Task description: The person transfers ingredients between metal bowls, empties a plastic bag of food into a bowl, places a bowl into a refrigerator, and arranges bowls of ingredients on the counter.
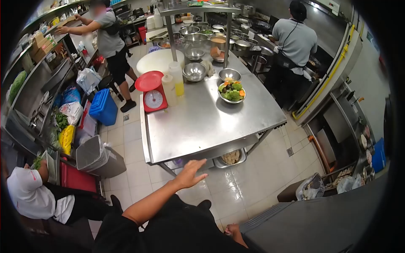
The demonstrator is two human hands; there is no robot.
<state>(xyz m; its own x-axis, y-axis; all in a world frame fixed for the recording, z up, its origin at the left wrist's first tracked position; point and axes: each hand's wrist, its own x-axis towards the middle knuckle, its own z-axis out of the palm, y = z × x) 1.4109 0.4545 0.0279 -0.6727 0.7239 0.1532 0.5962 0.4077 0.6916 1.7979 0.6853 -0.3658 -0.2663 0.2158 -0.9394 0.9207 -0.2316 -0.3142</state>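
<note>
Stretched out toward the near edge of the steel table (pixel 206 135), my left hand (pixel 190 173) is open with thumb and fingers apart, holding nothing. Low in the view, my right hand (pixel 231 229) has curled fingers beside a dark grey surface (pixel 287 227); what they close on, if anything, I cannot make out. On the table stand a metal bowl of broccoli and carrots (pixel 231 92), a red kitchen scale (pixel 154 98) and two squeeze bottles, one with yellow liquid (pixel 179 87). A tray of pale food pieces (pixel 230 158) sits on the shelf beneath.
A person (pixel 295 42) works at the stove on the right. Another person (pixel 112 46) reaches to the left shelves, and a third (pixel 33 194) is at lower left. A grey bin (pixel 101 162) and a blue container (pixel 103 107) stand on the left floor.
</note>
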